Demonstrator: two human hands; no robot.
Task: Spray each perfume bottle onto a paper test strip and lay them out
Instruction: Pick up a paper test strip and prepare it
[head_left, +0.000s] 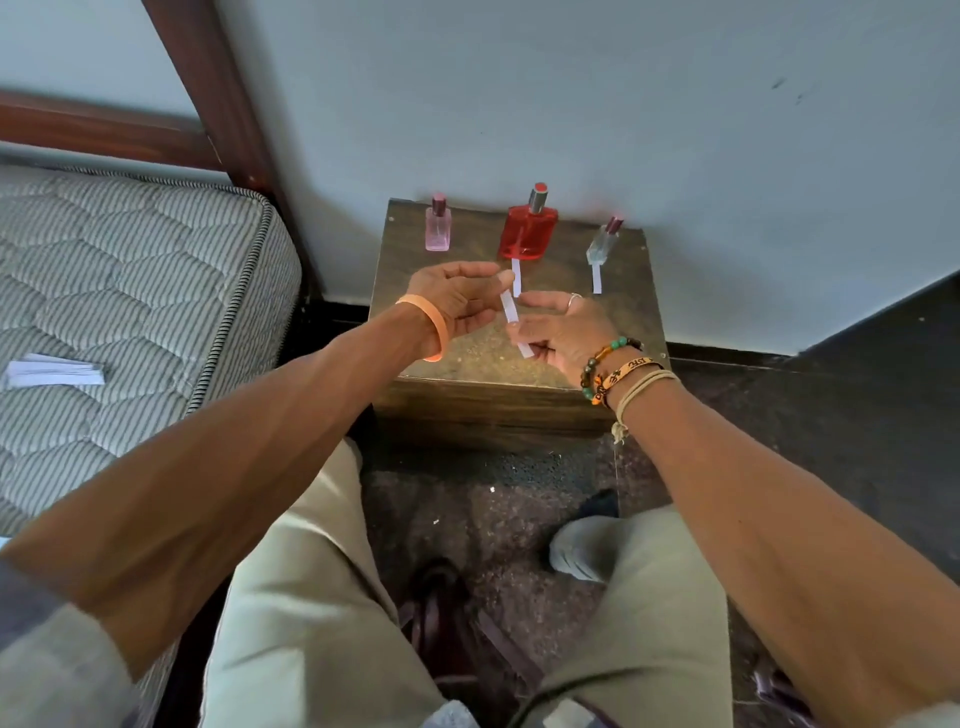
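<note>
Left hand (457, 304): plain orange silicone wristband (437, 328) at wrist. Right hand (563, 332): silver ring (574, 298) on finger; wrist stacked with green-and-brown beaded bracelet (605, 357), orange printed band (626, 372), tan knotted cord (643, 388). Khaki trousers (311, 597). Grey sleeves (52, 654) ending near elbows.

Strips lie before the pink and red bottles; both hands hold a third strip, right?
No: head view shows one strip before the red bottle, another strip before the clear bottle, none before the pink bottle. Left hand and right hand hold a third strip.
</note>
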